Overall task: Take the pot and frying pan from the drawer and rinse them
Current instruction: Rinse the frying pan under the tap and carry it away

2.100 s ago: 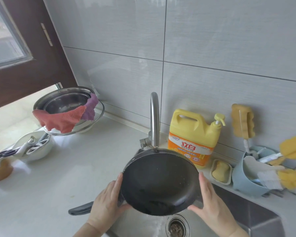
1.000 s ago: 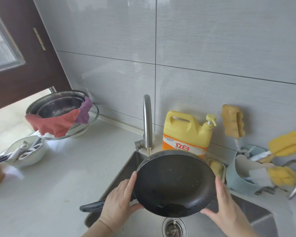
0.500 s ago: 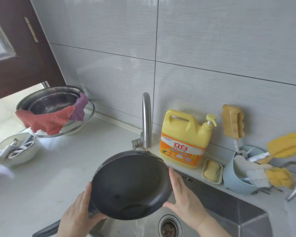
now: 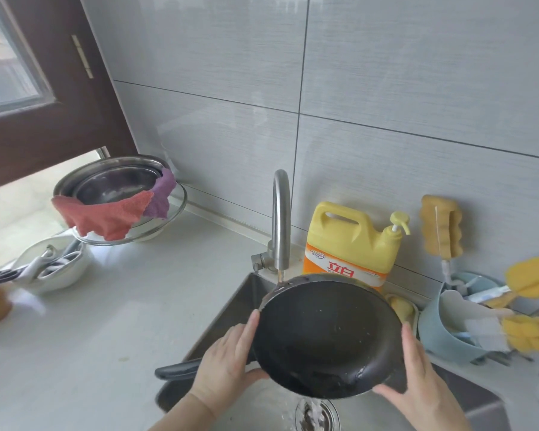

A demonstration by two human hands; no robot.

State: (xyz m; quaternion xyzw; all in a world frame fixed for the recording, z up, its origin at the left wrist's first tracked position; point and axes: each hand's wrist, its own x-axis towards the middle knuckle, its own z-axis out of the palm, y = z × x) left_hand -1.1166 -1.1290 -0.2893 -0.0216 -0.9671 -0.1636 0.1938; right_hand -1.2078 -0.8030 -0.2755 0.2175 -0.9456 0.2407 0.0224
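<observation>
Head view
Frying pan [image 4: 324,334]: tilted over the sink [image 4: 231,309], inside facing the camera, its top rim just under the tap [image 4: 280,225]; water spills off its low edge toward the drain [image 4: 316,415].
Left hand [image 4: 227,365]: at the pan's 9 o'clock, fingers and thumb clasping the rim; the handle [image 4: 178,370] pokes out past it.
Right hand [image 4: 417,377]: at 4 o'clock, flat, straight fingers pressed to the rim.
Soap bottle [image 4: 352,241]: at 12 o'clock, behind the pan.
Pot: not seen here.

Head view, close, looking down at sink [image 4: 467,399].
</observation>
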